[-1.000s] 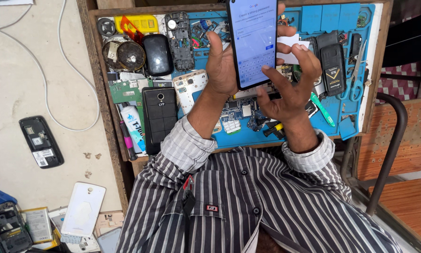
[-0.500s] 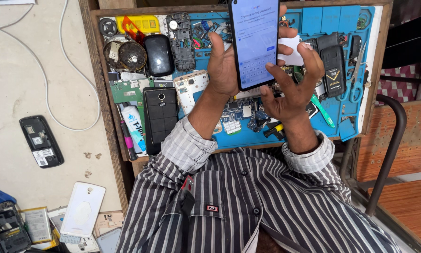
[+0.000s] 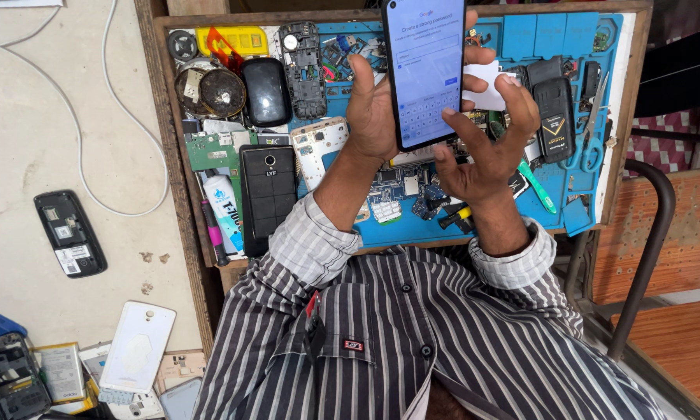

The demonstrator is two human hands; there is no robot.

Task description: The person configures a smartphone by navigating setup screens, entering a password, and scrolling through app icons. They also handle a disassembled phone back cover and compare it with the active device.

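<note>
A smartphone (image 3: 426, 70) with a lit screen showing a sign-in form and an on-screen keyboard is held upright above a cluttered repair bench, in the middle of my view. My left hand (image 3: 373, 109) grips it from the left edge, fingers wrapped behind the case and the thumb lying along the near side. My right hand (image 3: 486, 148) is open beside it, fingers spread, with the index fingertip (image 3: 449, 113) touching or almost touching the right edge of the keyboard.

Below the phone lies a blue work mat (image 3: 568, 47) on a wooden tray (image 3: 171, 155). It is crowded with circuit boards, a black handset (image 3: 269, 194) at the left, a black mouse-shaped case (image 3: 266, 92) farther back, and a green-handled tool (image 3: 538, 187) at the right. On the pale table to the left lie a small opened phone (image 3: 70, 233) and a white back cover (image 3: 137, 346).

To type well, I judge the left hand should hold the phone steady while the right taps with one fingertip only, lightly, keeping the other fingers clear of the glass.
</note>
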